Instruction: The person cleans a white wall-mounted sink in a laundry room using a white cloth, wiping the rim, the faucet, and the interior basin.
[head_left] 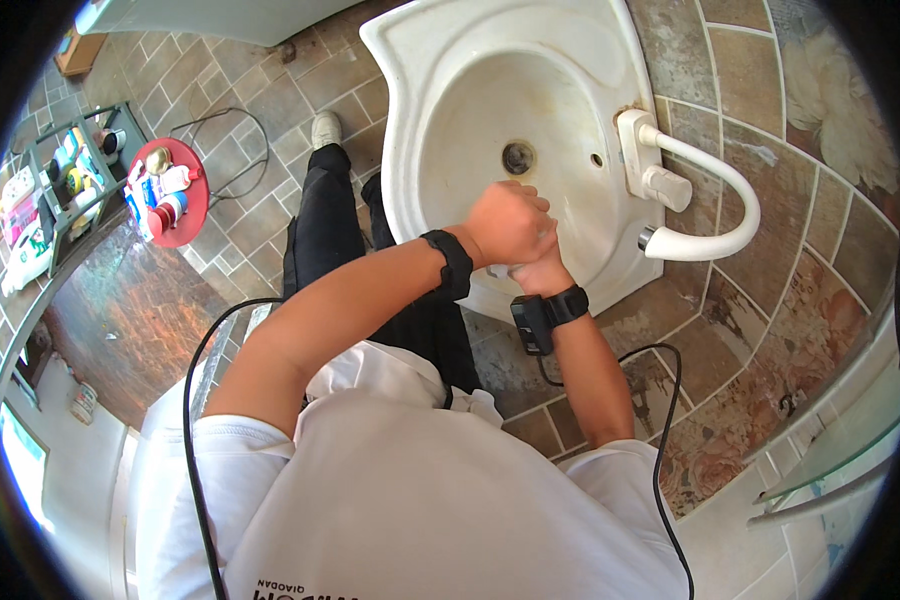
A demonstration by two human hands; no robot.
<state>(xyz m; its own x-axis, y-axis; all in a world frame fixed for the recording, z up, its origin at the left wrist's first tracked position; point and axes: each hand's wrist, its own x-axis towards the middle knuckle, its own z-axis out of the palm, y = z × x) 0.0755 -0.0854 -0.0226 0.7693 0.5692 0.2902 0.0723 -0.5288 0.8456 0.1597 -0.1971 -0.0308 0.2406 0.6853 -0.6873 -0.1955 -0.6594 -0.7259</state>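
Observation:
My left hand (508, 225) is closed in a fist above the near part of the white ceramic washbasin (457, 172). Touching it from below is my right hand (541, 268), partly hidden behind it. Bits of a small whitish thing (499, 271) show between and beside the two hands; what it is cannot be told. The basin's drain (518, 158) lies just beyond my fists. On the basin's right side stands a white faucet (633, 154), its curved spout (750, 202) turned away from the bowl. Both wrists wear black straps, the right one with a small black device.
At left, a red round stool (199, 219) bears bottles and tubes, beside a grey rack (124, 124) full of containers. A wire frame (266, 142) is on the tiled floor. Black cables run along both arms. A glass shelf (832, 457) juts out at lower right.

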